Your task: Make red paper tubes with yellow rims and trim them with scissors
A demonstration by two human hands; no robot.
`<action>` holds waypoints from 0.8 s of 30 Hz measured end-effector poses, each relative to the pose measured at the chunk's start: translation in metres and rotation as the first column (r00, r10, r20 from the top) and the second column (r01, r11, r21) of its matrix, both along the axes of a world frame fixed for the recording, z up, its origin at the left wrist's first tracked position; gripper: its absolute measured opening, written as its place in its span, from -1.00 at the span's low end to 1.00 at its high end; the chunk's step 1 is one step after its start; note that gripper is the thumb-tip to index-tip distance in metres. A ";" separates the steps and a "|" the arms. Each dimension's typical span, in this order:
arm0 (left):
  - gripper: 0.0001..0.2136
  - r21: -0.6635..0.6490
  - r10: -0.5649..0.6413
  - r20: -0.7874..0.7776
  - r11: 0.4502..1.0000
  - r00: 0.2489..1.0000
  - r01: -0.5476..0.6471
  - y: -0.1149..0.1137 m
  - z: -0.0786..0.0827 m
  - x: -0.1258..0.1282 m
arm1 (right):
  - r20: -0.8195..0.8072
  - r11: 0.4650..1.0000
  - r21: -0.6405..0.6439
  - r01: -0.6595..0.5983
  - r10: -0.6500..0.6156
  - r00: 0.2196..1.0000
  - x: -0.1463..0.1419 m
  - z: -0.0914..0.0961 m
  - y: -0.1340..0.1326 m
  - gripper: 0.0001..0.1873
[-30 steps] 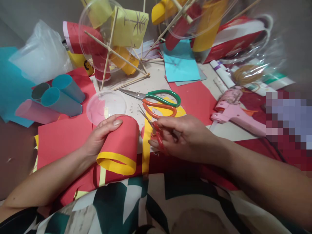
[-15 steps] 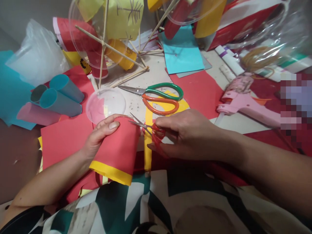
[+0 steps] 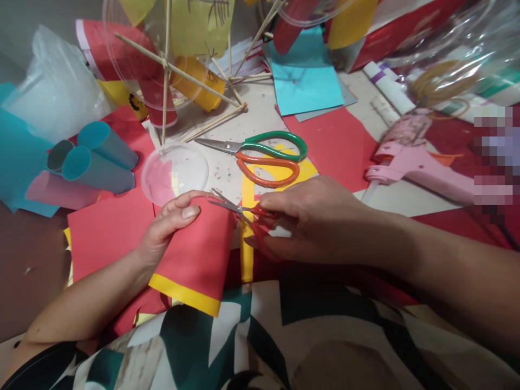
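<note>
My left hand [image 3: 173, 219] grips a red paper tube [image 3: 197, 249] by its upper end, thumb on the outside and fingers behind. A yellow strip [image 3: 184, 295] borders the tube's lower end. In my right hand [image 3: 300, 216] is a small pair of red-handled scissors [image 3: 239, 208], their blades apart at the tube's top edge. Just beyond lies a larger pair of scissors [image 3: 231, 146] with one green and one orange handle. A clear plastic lid [image 3: 195, 168] rests beyond my left hand. Yellow paper [image 3: 247, 244] passes under the small scissors.
Blue paper tubes [image 3: 99, 170] and a pink one [image 3: 57, 188] stand at left by red sheets [image 3: 109, 233]. Behind rises a stick frame [image 3: 165, 97] with paper pieces. A pink glue gun [image 3: 426, 173] lies right, near blue paper [image 3: 304, 81] and a plastic bag [image 3: 479, 49].
The small scissors' blades have moved slightly left along the tube's top edge, and their handles have spread a little wider. The tube's lower end looks flatter. The view has shifted slightly.
</note>
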State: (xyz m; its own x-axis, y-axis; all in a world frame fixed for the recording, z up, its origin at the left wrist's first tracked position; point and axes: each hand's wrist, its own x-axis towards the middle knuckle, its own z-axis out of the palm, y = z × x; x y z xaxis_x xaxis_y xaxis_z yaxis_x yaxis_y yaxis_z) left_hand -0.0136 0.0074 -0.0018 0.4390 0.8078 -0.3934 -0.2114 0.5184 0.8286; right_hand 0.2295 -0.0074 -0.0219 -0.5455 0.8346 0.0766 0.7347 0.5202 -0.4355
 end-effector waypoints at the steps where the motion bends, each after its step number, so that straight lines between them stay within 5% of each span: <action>1: -0.79 0.001 -0.001 0.008 1.000 1.000 0.001 0.000 -0.001 -0.001 | 0.008 1.000 0.000 0.001 -0.001 1.000 0.000 0.001 0.000 -0.71; 10: -0.81 0.026 0.013 -0.021 1.000 1.000 -0.013 -0.002 -0.005 -0.005 | 0.087 0.993 -0.114 0.005 0.005 0.996 -0.002 0.010 0.002 -0.68; 24: -0.78 0.039 0.025 -0.080 0.999 0.996 -0.022 0.000 -0.008 -0.008 | -0.013 0.996 -0.081 -0.043 0.042 0.999 0.001 0.003 0.001 -0.65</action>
